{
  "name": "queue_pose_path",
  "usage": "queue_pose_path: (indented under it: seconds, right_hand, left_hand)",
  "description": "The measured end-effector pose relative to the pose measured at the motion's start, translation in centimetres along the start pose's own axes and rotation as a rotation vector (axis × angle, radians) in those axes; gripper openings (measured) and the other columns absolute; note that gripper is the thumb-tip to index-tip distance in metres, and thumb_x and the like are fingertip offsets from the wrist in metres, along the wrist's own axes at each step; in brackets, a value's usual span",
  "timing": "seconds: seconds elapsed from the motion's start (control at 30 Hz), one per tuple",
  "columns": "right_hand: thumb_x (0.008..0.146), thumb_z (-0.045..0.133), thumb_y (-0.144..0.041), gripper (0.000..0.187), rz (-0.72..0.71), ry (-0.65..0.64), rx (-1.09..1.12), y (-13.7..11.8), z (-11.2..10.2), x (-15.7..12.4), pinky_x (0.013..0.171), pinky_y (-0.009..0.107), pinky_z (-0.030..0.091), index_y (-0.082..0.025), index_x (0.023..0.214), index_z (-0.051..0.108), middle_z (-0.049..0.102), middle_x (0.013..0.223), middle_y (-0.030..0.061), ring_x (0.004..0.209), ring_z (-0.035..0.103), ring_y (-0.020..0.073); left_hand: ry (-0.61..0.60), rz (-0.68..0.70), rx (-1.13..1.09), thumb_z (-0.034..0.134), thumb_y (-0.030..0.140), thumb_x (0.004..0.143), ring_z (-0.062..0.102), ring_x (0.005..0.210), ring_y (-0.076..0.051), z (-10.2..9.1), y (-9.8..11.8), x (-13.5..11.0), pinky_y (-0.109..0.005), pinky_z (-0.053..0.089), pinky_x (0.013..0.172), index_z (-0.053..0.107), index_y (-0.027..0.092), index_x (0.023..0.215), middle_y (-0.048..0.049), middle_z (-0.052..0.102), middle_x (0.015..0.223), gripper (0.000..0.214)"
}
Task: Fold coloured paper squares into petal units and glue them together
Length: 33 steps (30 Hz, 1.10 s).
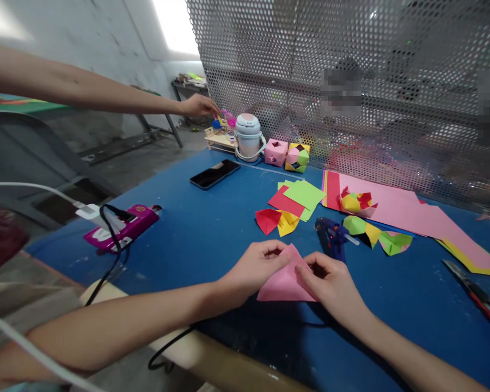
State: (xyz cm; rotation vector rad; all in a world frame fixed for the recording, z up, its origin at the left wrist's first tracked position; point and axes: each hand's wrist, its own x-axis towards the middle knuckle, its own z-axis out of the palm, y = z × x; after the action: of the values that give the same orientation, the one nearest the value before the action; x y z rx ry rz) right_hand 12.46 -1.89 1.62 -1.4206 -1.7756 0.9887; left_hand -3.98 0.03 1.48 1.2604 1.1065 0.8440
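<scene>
A sheet of pink paper, folded to a triangle with its tip upward, is held above the near part of the blue table. My left hand pinches its left side close to the tip. On the right side, my right hand grips the paper between thumb and fingers. Just beyond my right hand lies a blue glue gun with a glue stick poking out. Folded red and yellow paper pieces rest past my hands, beside green paper squares.
Another person's hand reaches over small items behind a flask. Paper cubes, a phone and pink sheets lie toward the back. A purple power strip trails cables at left; a utility knife lies at right.
</scene>
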Motion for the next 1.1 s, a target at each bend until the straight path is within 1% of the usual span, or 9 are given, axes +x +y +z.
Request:
queue_pose_path:
  seconds: [0.17, 0.33, 0.5, 0.63, 0.77, 0.9, 1.03, 1.1]
  right_hand:
    - [0.078, 0.052, -0.033, 0.019, 0.002, -0.010, 0.016, -0.07, -0.06, -0.04, 0.050, 0.021, 0.034, -0.017, 0.070, 0.059, 0.050, 0.060, -0.0022, 0.055, 0.042, 0.0106]
    - [0.078, 0.052, -0.032, 0.022, -0.001, -0.009, 0.034, 0.02, -0.04, 0.01, 0.048, 0.021, 0.034, -0.017, 0.063, 0.058, 0.048, 0.055, -0.0031, 0.051, 0.041, 0.0099]
    - [0.078, 0.054, -0.032, 0.022, 0.038, -0.037, 0.068, 0.20, -0.03, 0.11, 0.048, 0.021, 0.034, -0.017, 0.062, 0.058, 0.049, 0.054, -0.0028, 0.051, 0.042, 0.0101]
    - [0.077, 0.054, -0.033, 0.022, 0.060, -0.028, 0.076, 0.31, -0.11, 0.16, 0.049, 0.021, 0.035, -0.017, 0.064, 0.059, 0.051, 0.055, -0.0027, 0.052, 0.043, 0.0104]
    - [0.079, 0.052, -0.032, 0.021, 0.018, -0.013, 0.034, 0.35, -0.13, 0.07, 0.051, 0.022, 0.036, -0.017, 0.067, 0.060, 0.052, 0.058, -0.0017, 0.054, 0.044, 0.0113]
    - [0.077, 0.054, -0.029, 0.014, -0.057, -0.008, -0.021, 0.33, -0.13, 0.00, 0.053, 0.023, 0.037, -0.018, 0.072, 0.061, 0.053, 0.062, -0.0014, 0.057, 0.045, 0.0118]
    - [0.077, 0.053, -0.027, 0.013, -0.037, -0.004, -0.028, 0.27, -0.24, 0.02, 0.051, 0.022, 0.036, -0.018, 0.070, 0.060, 0.050, 0.059, -0.0024, 0.055, 0.044, 0.0112]
    - [0.077, 0.052, -0.026, 0.013, -0.050, 0.002, -0.034, 0.28, -0.29, 0.05, 0.051, 0.022, 0.036, -0.018, 0.069, 0.059, 0.050, 0.059, -0.0022, 0.055, 0.044, 0.0111]
  left_hand:
    - [0.028, 0.014, 0.029, 0.059, 0.037, 0.073, 0.052, 0.068, -0.013, -0.09, -0.17, 0.06, -0.022, 0.041, 0.065, 0.061, 0.015, 0.070, -0.0001, 0.060, 0.070, 0.022]
    - [0.057, 0.039, -0.011, 0.061, 0.031, 0.071, 0.054, 0.076, -0.015, 0.01, 0.18, 0.04, -0.025, 0.042, 0.072, 0.062, 0.016, 0.073, -0.0011, 0.061, 0.075, 0.016]
    - [0.072, -0.002, -0.052, 0.057, 0.028, 0.072, 0.052, 0.073, -0.014, -0.06, 0.28, 0.09, -0.024, 0.040, 0.070, 0.061, 0.016, 0.070, 0.0004, 0.059, 0.071, 0.013]
    - [0.034, -0.013, -0.068, 0.055, 0.026, 0.071, 0.050, 0.070, -0.013, -0.07, 0.24, 0.04, -0.022, 0.039, 0.067, 0.060, 0.016, 0.070, 0.0017, 0.058, 0.070, 0.012]
    - [-0.037, -0.054, -0.018, 0.055, 0.019, 0.066, 0.046, 0.060, -0.009, 0.06, 0.00, 0.04, -0.020, 0.036, 0.057, 0.056, 0.015, 0.068, 0.0041, 0.053, 0.064, 0.005]
    - [-0.038, -0.057, 0.058, 0.052, 0.018, 0.065, 0.044, 0.057, -0.009, 0.20, -0.35, 0.12, -0.019, 0.034, 0.053, 0.054, 0.015, 0.066, 0.0045, 0.051, 0.062, 0.004]
    - [-0.051, -0.042, 0.158, 0.051, 0.020, 0.065, 0.043, 0.057, -0.010, 0.22, -0.44, 0.14, -0.020, 0.032, 0.053, 0.055, 0.014, 0.069, 0.0041, 0.049, 0.061, 0.008]
    - [-0.061, -0.045, 0.176, 0.050, 0.020, 0.065, 0.043, 0.058, -0.010, 0.19, -0.33, 0.12, -0.020, 0.032, 0.053, 0.056, 0.014, 0.070, 0.0040, 0.049, 0.062, 0.010]
